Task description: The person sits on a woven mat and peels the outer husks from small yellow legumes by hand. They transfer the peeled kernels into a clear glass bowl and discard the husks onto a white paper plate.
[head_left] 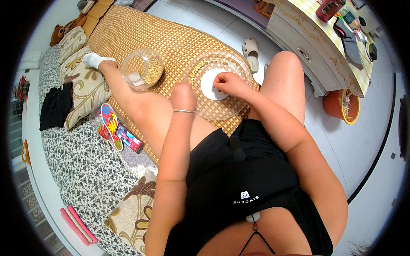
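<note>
A shallow round clear plastic tray lies on the woven mat between my legs. Inside it sits a white disc, with a curved row of yellow beans along its far left side. My right hand is over the disc, thumb and fingertips pinched together; whether something small is between them is hidden. At the tray's left edge is the rounded end of my left forearm, my left hand, with a silver bangle below it; no fingers show. A clear jar of yellow beans rests tilted beside my left leg, a white piece showing in it.
The woven mat covers the seat. On the left are a phone with a lit screen, a flower-patterned insole-shaped item, cushions and black cloth. A dresser, clog and orange bin stand right.
</note>
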A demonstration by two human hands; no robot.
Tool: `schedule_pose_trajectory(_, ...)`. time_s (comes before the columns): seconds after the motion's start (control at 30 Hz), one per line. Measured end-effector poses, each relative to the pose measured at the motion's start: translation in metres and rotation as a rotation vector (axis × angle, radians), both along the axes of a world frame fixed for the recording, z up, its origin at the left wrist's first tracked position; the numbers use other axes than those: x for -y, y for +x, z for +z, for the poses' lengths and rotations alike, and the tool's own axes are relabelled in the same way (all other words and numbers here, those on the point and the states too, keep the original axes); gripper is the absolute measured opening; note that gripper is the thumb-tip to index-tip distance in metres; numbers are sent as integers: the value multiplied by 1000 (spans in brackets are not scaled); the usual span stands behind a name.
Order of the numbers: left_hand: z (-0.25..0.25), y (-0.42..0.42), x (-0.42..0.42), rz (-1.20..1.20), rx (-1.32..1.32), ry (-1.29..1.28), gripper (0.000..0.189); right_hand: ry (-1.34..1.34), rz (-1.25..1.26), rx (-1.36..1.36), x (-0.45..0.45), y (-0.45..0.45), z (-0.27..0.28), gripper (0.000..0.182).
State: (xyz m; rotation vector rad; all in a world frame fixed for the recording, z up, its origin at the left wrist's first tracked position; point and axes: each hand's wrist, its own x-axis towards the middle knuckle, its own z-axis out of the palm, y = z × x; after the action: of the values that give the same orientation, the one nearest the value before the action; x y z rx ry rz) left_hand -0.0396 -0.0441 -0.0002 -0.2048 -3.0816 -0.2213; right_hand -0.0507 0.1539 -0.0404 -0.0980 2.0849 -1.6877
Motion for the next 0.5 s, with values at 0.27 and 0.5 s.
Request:
schedule_pose_trajectory(0.27,4,0,-13,33,75,-67,11,189,51,-165,5,2,-9,21)
schedule_pose_trajectory(0.5,-3,0,-15,23,20,-9,9,345,-167,-333,4,0,15,19)
